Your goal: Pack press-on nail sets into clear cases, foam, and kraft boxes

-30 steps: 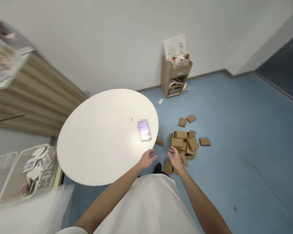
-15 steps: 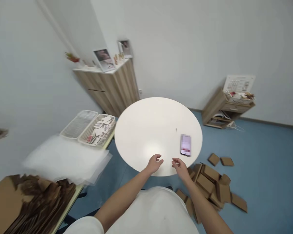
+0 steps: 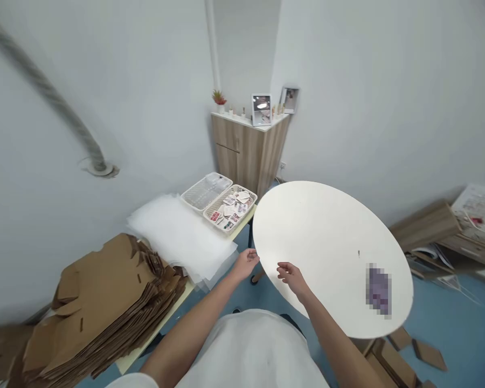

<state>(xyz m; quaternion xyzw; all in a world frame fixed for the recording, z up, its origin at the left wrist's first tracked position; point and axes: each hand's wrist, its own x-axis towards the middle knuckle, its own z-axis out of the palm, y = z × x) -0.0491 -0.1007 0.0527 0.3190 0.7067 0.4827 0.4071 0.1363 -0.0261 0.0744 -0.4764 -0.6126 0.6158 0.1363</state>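
My left hand (image 3: 246,263) hovers at the near-left rim of the round white table (image 3: 315,231), its fingers loosely bent and nothing visible in them. Over the table's near part is my right hand (image 3: 291,276), empty too, fingers apart and curled a little. A gap separates the two hands. To the left of my left hand, a pile of thin white translucent sheets (image 3: 178,231) lies on a side table. A pixelated phone (image 3: 379,289) rests at the right of the round table, with a tiny dark object (image 3: 359,253) close by.
Flattened cardboard boxes (image 3: 101,291) are stacked on the side table at left. Behind the sheets stand a basket of printed cards (image 3: 230,207) and a basket with clear packets (image 3: 206,191). A wooden cabinet (image 3: 242,148) fills the corner. Folded brown boxes (image 3: 394,361) lie on the floor.
My view has turned left, so the round table sits further right and the side table shows more fully. Both hands stay empty, now nearer the table's left rim.
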